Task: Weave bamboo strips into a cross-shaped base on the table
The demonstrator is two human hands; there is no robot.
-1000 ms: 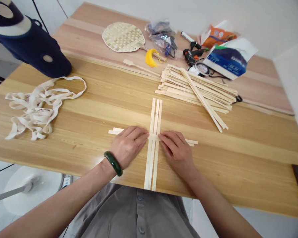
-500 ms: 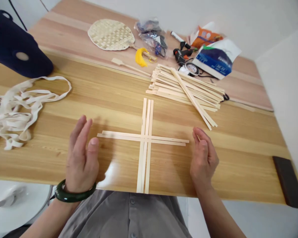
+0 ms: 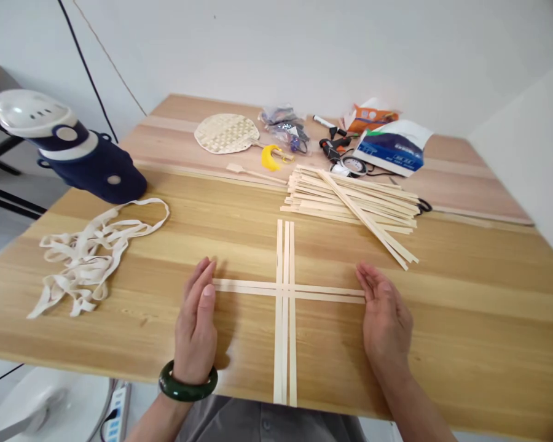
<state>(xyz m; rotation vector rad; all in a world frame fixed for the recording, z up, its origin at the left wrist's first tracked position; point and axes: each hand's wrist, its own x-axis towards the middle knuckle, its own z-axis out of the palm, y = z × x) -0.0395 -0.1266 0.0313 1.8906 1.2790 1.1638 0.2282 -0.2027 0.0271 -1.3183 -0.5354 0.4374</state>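
Several thin bamboo strips lie flat on the wooden table [image 3: 120, 331], with a few long strips [image 3: 284, 313] running away from me and a pair of crosswise strips [image 3: 244, 288] laid over them. My left hand [image 3: 196, 319] stands on its edge at the left ends of the crosswise strips, and my right hand [image 3: 384, 313] cups the right ends. Both hands hold nothing. A dark green bangle [image 3: 188, 382] circles my left wrist.
Beyond the strips lies a loose stack of bamboo strips [image 3: 350, 199]. Left of it are cream fabric tape [image 3: 92, 258] and a navy-and-white appliance [image 3: 92, 169]. Farther back are a woven fan [image 3: 225, 133], a glue gun [image 3: 334, 146] and a blue-and-white package [image 3: 391, 147].
My hands have left the crossing, where they pressed a second ago, and now stand at the crosswise strips' ends. The view has tilted upward, showing more wall and less of my body.
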